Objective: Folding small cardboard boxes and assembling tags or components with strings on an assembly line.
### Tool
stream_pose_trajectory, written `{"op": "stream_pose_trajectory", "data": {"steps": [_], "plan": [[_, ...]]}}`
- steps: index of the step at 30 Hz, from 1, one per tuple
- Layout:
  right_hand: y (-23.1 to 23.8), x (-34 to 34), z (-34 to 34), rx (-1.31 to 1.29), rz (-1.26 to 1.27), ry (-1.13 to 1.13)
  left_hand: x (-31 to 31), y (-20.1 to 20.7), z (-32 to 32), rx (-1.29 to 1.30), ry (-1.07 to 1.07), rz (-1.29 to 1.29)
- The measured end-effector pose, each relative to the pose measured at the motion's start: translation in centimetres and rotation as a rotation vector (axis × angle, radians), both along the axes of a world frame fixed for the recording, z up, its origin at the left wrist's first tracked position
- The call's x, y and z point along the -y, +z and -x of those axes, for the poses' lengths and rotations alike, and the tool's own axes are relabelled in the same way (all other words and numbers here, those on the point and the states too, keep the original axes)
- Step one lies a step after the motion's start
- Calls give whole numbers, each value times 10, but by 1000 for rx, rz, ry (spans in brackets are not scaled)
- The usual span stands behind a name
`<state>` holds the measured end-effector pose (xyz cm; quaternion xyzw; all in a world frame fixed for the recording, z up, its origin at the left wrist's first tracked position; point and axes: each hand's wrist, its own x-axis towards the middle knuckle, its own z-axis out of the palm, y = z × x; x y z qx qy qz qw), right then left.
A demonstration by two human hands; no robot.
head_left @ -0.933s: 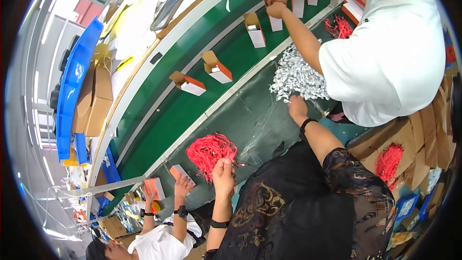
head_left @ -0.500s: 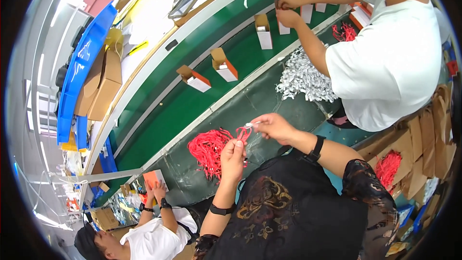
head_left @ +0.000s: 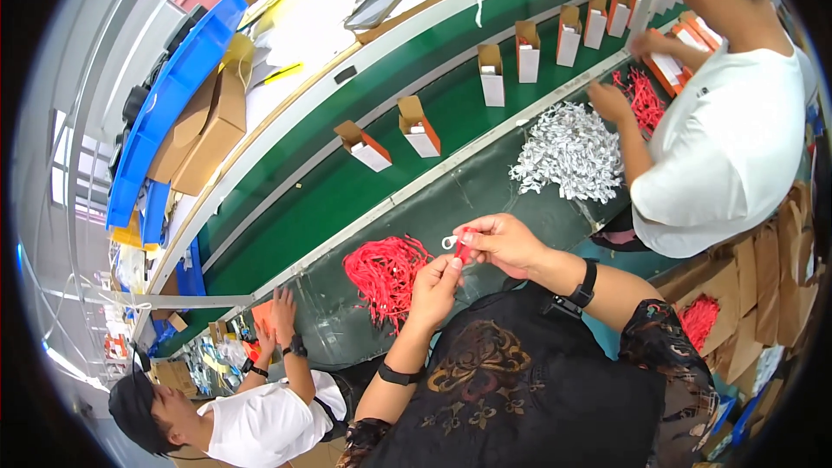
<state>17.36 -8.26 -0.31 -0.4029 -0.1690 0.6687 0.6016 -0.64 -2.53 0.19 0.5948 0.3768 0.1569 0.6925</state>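
Note:
In front of my chest my two hands meet over one red strap (head_left: pixel 465 245) with a small white loop piece (head_left: pixel 448 243) at its end. My left hand (head_left: pixel 435 291) is closed in a pinch on the red strap from below. My right hand (head_left: pixel 510 244) pinches the same strap from the right, thumb and fingers together. The white loop sticks out to the left of my right fingertips. Just left of my left hand, a heap of red straps (head_left: pixel 386 276) lies on the dark table (head_left: pixel 325 329). Beyond my right hand spreads a pile of small white pieces (head_left: pixel 568 154).
Open boxes (head_left: pixel 419 130) stand along the green conveyor (head_left: pixel 286 217) beyond the table. One co-worker (head_left: pixel 719 130) in white works at the right, beside more red straps (head_left: pixel 640 100). Another co-worker (head_left: pixel 264 420) is at the lower left, hands at an orange box (head_left: pixel 264 315).
My right hand has shifted slightly, now pinching the red strap beside the white loop; my hands are closer together. The right co-worker's hands have left the conveyor boxes and moved back toward the table.

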Motion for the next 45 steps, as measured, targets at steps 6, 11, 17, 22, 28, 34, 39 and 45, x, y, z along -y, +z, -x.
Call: {"op": "stream_pose_trajectory", "data": {"steps": [6, 11, 17, 22, 28, 34, 39, 45], "plan": [[23, 15, -21, 414, -254, 423, -13, 2, 17, 133, 47, 230], [17, 6, 2, 1577, -496, -131, 0, 3, 13, 81, 61, -103], [10, -13, 9, 312, -225, -105, 0, 8, 3, 586, 229, 610], [29, 4, -15, 296, -346, 635, -11, 6, 16, 459, 42, 606], [40, 11, 2, 1586, -377, 20, -4, 21, -2, 83, 168, -394], [18, -14, 12, 221, -213, -401, -1, 22, -33, 664, 370, 529], [17, -18, 17, 79, -116, -434, 4, 22, -46, 576, 429, 446], [6, -27, 4, -89, -81, -287, -11, 0, -47, 605, 425, 647]]}}
